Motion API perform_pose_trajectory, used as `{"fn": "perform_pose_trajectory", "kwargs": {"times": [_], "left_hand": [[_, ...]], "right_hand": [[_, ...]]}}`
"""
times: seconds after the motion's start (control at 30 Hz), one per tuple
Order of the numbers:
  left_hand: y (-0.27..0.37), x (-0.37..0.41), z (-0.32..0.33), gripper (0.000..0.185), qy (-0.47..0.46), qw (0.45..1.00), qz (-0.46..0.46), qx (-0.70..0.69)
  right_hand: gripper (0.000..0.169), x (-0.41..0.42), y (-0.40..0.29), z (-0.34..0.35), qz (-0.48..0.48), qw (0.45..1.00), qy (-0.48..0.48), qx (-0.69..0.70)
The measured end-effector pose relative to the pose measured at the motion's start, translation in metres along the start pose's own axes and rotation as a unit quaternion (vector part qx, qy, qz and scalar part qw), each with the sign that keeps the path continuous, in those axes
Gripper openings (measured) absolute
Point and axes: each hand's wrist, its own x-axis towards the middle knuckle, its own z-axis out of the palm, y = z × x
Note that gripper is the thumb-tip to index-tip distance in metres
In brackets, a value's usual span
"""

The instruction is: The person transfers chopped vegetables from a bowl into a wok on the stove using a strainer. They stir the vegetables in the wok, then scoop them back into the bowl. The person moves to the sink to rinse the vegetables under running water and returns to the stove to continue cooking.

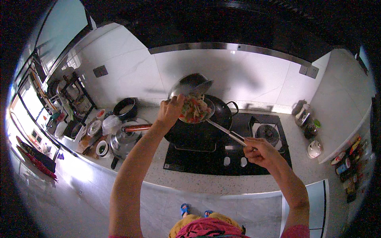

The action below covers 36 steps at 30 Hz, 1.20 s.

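Observation:
My left hand (172, 110) grips the near rim of a tilted metal bowl (186, 84) above the left side of the cooktop. My right hand (258, 151) is closed around the metal handle of a strainer ladle (221, 128). Its round head, against the bowl's lower edge, holds mixed food (195, 110) with red, green and pale pieces. Below and behind them sits a black wok (221, 108) with a loop handle at its right. Part of the wok is hidden by the bowl, the ladle and my left hand.
The black gas cooktop (190, 166) has an uncovered burner (267, 134) at right. Left stand a lidded metal pan (126, 138), a dark pot (125, 107), a small white bowl (102, 148) and a knife (90, 145). Jars (312, 128) and a white pot (314, 149) stand right. A range hood (238, 47) overhangs.

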Motion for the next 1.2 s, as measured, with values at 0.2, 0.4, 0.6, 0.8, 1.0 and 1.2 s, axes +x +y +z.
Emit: {"fn": "perform_pose_trajectory", "kwargs": {"times": [0.2,0.4,0.6,0.8,1.0,1.2], "left_hand": [[0.008,0.013,-0.013,0.018,-0.003,0.995,-0.1,-0.029],[-0.002,0.016,-0.014,0.016,0.068,0.971,-0.205,-0.105],[-0.004,0.018,-0.02,0.012,0.123,0.923,-0.322,-0.174],[-0.033,-0.01,-0.024,0.009,0.162,0.718,-0.555,-0.387],[-0.093,-0.072,-0.016,0.013,0.128,0.699,-0.576,-0.405],[-0.064,-0.064,-0.021,0.012,0.068,0.701,-0.573,-0.42]], "right_hand": [[0.011,-0.002,0.001,-0.011,0.004,0.999,-0.037,0.037],[0.011,-0.002,0.007,-0.019,-0.013,0.999,-0.036,0.012],[0.009,0.002,0.014,-0.039,-0.013,0.999,-0.033,0.003],[0.011,0.005,0.022,-0.037,-0.011,1.0,0.008,-0.002],[0.015,-0.005,-0.006,-0.009,-0.029,0.998,0.051,-0.006],[0.009,-0.035,-0.04,0.071,-0.094,0.982,0.095,-0.136]]}}
